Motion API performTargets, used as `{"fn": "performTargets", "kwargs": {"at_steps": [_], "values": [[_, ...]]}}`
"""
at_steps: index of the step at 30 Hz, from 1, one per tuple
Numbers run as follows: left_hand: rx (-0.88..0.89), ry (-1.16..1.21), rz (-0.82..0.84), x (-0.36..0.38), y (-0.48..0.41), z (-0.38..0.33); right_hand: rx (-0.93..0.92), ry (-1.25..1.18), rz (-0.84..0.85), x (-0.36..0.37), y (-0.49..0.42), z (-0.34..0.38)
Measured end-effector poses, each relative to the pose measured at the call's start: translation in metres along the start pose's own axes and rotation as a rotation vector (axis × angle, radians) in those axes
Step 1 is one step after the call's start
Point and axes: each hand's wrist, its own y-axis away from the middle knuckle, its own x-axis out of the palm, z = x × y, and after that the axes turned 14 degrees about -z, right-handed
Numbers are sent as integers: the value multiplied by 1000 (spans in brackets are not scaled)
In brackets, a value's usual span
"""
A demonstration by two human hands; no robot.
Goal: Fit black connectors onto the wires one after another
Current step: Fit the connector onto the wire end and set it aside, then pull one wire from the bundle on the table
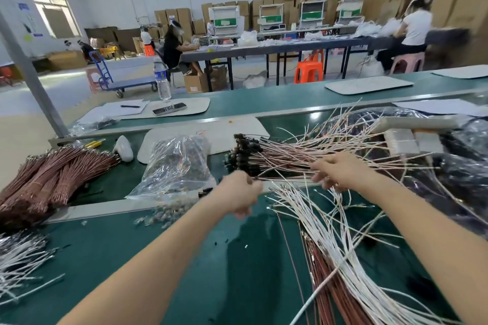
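On the green bench lies a pile of thin wires with black connectors [241,152] fitted on their left ends. My left hand [239,194] is curled and pinches the near end of one wire [280,179] just in front of that pile. My right hand [335,170] holds the same wire farther right, fingers curled down over the strands. A fan of loose white and brown wires [327,243] spreads toward me beneath my right forearm. A clear plastic bag [177,166] of small dark parts sits left of my left hand.
Bundles of brown wires [50,179] lie at the far left, white wires [18,258] below them. A water bottle [161,79], papers and a phone rest on the far bench. White blocks [412,141] and dark bags sit at right. People work at tables behind.
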Motion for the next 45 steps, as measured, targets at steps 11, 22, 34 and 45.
{"fn": "performTargets", "kwargs": {"at_steps": [11,22,34,45], "values": [[42,-272,55,81,50,-36,-256,196,-347,23,54,-8],[-274,396,110,85,61,-37,-293,177,-326,34,90,-20],[-259,773,-282,53,58,-32,-445,59,-224,56,112,1],[-289,1333,-744,-53,62,35,-525,83,-48,66,129,23]]}}
